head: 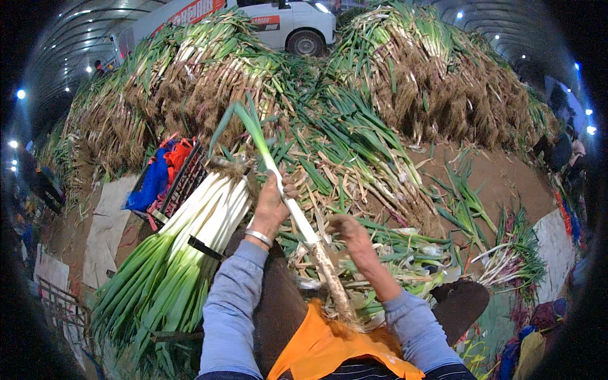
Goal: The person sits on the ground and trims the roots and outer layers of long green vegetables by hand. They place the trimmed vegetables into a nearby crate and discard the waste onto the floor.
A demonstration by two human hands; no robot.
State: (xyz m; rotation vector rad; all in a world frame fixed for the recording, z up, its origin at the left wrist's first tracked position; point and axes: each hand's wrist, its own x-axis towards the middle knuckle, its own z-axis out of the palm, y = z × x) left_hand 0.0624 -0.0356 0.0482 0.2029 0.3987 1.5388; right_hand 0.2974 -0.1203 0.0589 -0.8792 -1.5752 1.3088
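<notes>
My left hand (272, 202), with a metal bracelet at the wrist, grips a long green onion (303, 221) by its white shaft. The onion slants down across my lap, its green leaves at the top and its roots by the orange cloth (327, 349). Its upper shaft is clean white; the lower part looks brown and unpeeled. My right hand (346, 228), blurred and with curled fingers, is just right of the shaft; whether it holds a thin peel cannot be told. Left of my left arm lies a stack of cleaned green onions (209, 213), roots up, on a rack with a dark bar (205, 248).
A dark plastic crate (183, 178) with blue and red netting stands at the left. Leaf scraps (327, 166) and loose onions (380, 161) cover the ground ahead. Large onion heaps (190, 85) rise behind, before a white van (304, 23). Small purple onions (510, 261) lie at the right.
</notes>
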